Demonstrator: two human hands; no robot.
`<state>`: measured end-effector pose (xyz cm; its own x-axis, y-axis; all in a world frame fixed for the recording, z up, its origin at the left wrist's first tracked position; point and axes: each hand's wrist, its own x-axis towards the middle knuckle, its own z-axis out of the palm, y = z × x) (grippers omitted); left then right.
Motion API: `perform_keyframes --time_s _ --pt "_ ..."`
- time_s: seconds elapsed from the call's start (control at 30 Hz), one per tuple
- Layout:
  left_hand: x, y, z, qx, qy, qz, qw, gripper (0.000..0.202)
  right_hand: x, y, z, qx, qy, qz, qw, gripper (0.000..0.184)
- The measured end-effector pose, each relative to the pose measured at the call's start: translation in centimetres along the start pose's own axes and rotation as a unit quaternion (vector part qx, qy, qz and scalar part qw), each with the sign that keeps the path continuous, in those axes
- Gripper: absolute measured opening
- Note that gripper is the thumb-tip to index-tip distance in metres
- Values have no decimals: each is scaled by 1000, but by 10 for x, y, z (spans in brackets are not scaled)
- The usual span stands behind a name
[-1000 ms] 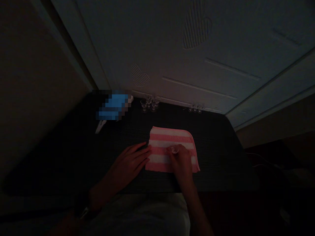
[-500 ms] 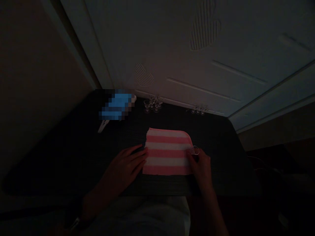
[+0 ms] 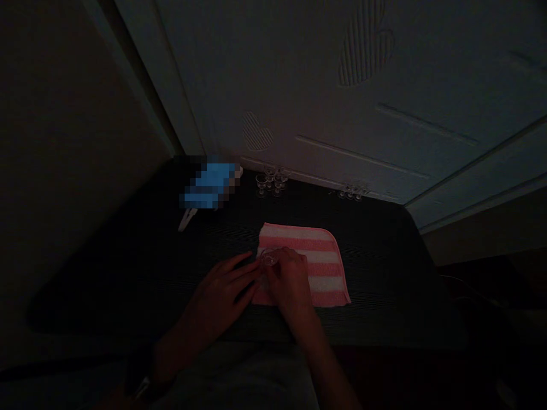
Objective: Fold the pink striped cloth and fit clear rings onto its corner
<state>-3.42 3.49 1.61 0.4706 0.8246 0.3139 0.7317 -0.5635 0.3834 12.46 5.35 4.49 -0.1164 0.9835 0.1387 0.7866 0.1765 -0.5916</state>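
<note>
A pink-and-white striped cloth (image 3: 322,267) lies flat on the dark table. Over its left part, my right hand (image 3: 293,282) is closed on a small clear glass (image 3: 269,259), whose round rim faces up toward me. My left hand (image 3: 224,293) rests at the cloth's left edge with fingers stretched out and apart. Its fingertips are close to the glass; in the dim light I cannot tell whether they touch it.
Several small stemmed glasses (image 3: 271,183) stand at the back of the dark table (image 3: 384,273), and more small glasses (image 3: 351,192) sit to their right. A device with a blurred blue screen (image 3: 211,183) is at back left. A pale panel (image 3: 299,85) rises behind.
My right hand has moved left with the glass, from the cloth's right edge to its left part. My left hand stays beside the cloth. The view has shifted slightly.
</note>
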Motion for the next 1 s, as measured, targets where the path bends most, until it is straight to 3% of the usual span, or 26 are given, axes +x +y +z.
perform_keyframes --time_s 0.17,0.3,0.43,0.53,0.7,0.9,1.0 --pt "1 2 2 -5 21 -12 1000 31 -6 12 -5 1 -2 9 1000 12" --pt "0 3 2 -4 20 -12 1000 31 -21 46 -31 20 22 43 999 14" --pt "0 3 1 -3 18 -12 1000 31 -36 90 -62 15 87 134 987 18" --pt "0 2 1 0 10 -17 1000 31 -41 105 -74 9 94 153 984 19" --pt "-3 0 0 15 -22 2 1000 37 -41 97 -71 14 100 149 984 17" --pt "-7 1 -5 -12 -38 22 999 52 -54 81 -61 129 86 140 978 15" --pt "-7 2 -6 -37 -32 44 998 48 -60 70 -56 176 63 128 974 12"
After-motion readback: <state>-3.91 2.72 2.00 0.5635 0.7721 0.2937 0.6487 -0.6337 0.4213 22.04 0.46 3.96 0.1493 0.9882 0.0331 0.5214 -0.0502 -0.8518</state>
